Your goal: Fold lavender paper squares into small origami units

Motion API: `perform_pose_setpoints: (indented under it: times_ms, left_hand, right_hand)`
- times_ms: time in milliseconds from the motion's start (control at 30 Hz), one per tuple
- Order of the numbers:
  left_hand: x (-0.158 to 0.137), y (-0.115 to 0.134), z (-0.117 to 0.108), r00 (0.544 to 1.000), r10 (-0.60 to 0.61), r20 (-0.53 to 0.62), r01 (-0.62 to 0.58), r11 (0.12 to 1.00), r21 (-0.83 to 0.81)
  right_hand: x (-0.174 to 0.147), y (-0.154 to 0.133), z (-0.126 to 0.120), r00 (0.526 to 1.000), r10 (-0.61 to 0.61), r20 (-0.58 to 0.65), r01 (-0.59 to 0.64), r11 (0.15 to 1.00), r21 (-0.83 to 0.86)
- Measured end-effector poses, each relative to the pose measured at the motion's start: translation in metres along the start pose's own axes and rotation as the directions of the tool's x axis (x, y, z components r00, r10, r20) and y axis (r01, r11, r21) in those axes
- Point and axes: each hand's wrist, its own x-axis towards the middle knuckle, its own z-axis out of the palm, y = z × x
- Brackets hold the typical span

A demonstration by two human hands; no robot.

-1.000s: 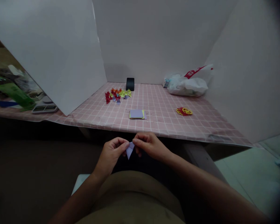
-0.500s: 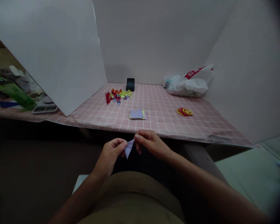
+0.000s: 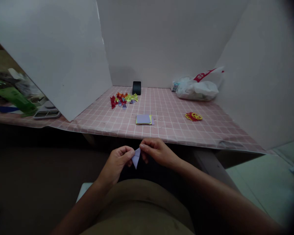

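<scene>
A lilac piece of folded paper (image 3: 136,159) with a pointed lower end hangs between my hands, just off the table's front edge. My left hand (image 3: 118,162) pinches its left side between thumb and fingers. The thumb and forefinger of my right hand (image 3: 159,151) close on its upper right corner. Beyond them on the table lies a stack of lilac and yellow paper squares (image 3: 143,119). Farther back is a cluster of small folded paper pieces (image 3: 122,99) in red, orange, yellow and lilac.
A pink checked cloth covers the table (image 3: 166,107). A black object (image 3: 136,88) stands at the back, with a white plastic bag (image 3: 198,88) to its right. Red and yellow cut-outs (image 3: 193,116) lie at right. White panels enclose the table; a scale (image 3: 47,113) sits outside the left panel (image 3: 63,58).
The folded paper has shifted slightly right and down, its point tilting a little to the right. My right fingers have come slightly closer to my left hand.
</scene>
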Motion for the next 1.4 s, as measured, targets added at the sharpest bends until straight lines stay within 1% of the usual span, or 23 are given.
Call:
perform_pose_setpoints:
  times_ms: [167, 300, 400, 467, 533, 667, 800, 900, 1000, 1100, 1233, 1333, 1400]
  left_hand:
    - [0.000, -0.001, -0.001, 0.999, -0.017, 0.035, 0.017, 1.000, -0.001]
    - [0.002, -0.005, -0.003, 0.996, -0.061, 0.068, 0.065, 0.996, -0.057]
    - [0.002, -0.007, -0.005, 0.990, -0.099, 0.101, 0.111, 0.987, -0.117]
    - [0.002, -0.007, -0.004, 0.984, -0.118, 0.131, 0.137, 0.980, -0.141]
    - [0.002, -0.006, -0.003, 0.978, -0.134, 0.158, 0.159, 0.975, -0.158]
    - [0.003, -0.006, -0.003, 0.975, -0.137, 0.174, 0.168, 0.970, -0.175]
    - [0.004, -0.009, -0.004, 0.976, -0.135, 0.168, 0.163, 0.972, -0.167]
    - [0.003, -0.010, -0.005, 0.981, -0.118, 0.157, 0.142, 0.978, -0.154]
    - [0.003, -0.010, -0.005, 0.990, -0.067, 0.122, 0.079, 0.992, -0.097]
    - [0.003, -0.007, -0.004, 0.997, 0.008, 0.079, -0.010, 1.000, 0.019]
    - [-0.001, -0.001, 0.000, 0.994, 0.096, 0.048, -0.103, 0.977, 0.186]
    - [-0.003, 0.002, 0.002, 0.991, 0.114, 0.068, -0.126, 0.970, 0.209]
    - [-0.003, 0.003, 0.002, 0.989, 0.110, 0.098, -0.128, 0.971, 0.203]
  right_hand:
    - [0.000, 0.001, 0.000, 1.000, -0.015, 0.004, 0.015, 1.000, -0.009]
    - [0.000, 0.000, -0.001, 0.999, -0.033, 0.015, 0.033, 0.999, -0.010]
    - [0.001, 0.001, 0.000, 0.998, -0.059, 0.015, 0.058, 0.995, 0.075]
    - [0.001, 0.003, 0.001, 0.998, -0.060, 0.019, 0.056, 0.986, 0.158]
    - [0.002, 0.006, 0.003, 0.999, -0.052, 0.018, 0.047, 0.978, 0.204]
    - [0.002, 0.010, 0.005, 0.999, -0.047, -0.008, 0.048, 0.969, 0.244]
    - [0.002, 0.008, 0.005, 0.999, -0.033, -0.021, 0.037, 0.970, 0.241]
    - [0.002, 0.007, 0.004, 1.000, -0.026, -0.015, 0.029, 0.974, 0.226]
    - [0.002, 0.008, 0.003, 1.000, -0.016, 0.016, 0.013, 0.981, 0.192]
    - [0.002, 0.009, 0.004, 0.999, 0.035, 0.025, -0.038, 0.989, 0.145]
    - [0.001, 0.007, 0.007, 0.995, 0.102, -0.013, -0.100, 0.992, 0.075]
    - [-0.001, 0.003, 0.009, 0.994, 0.107, -0.016, -0.107, 0.994, 0.006]
    - [-0.001, 0.002, 0.010, 0.994, 0.109, 0.000, -0.109, 0.994, -0.007]
